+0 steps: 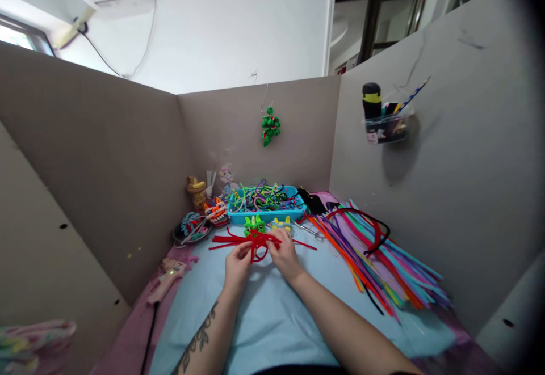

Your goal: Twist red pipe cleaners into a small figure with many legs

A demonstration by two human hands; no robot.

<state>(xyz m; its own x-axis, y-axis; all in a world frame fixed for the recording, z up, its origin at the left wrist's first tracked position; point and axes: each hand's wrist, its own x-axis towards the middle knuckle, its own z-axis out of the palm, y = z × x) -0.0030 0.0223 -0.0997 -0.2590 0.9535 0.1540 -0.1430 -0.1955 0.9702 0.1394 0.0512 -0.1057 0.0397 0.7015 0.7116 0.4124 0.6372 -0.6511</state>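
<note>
My left hand [239, 261] and my right hand [284, 252] pinch a bundle of red pipe cleaners [258, 244] between them. Long straight ends stick out to both sides, and a round loop hangs below the middle. Just behind the bundle sits a green pipe-cleaner figure [254, 225] with eyes and horn-like points; whether the red bundle is joined to it I cannot tell. A yellow and blue figure [281, 224] lies behind my right hand, partly covered by it. Silver scissors [310, 231] rest to the right of my right hand.
A blue tray [266, 215] of tangled pipe cleaners stands at the back. Many loose coloured pipe cleaners [374, 256] spread along the right. On the left are a glue gun [167, 284] with its cord, a dark bowl [191, 233] and an orange-white woven piece [217, 213]. Grey panels enclose the table.
</note>
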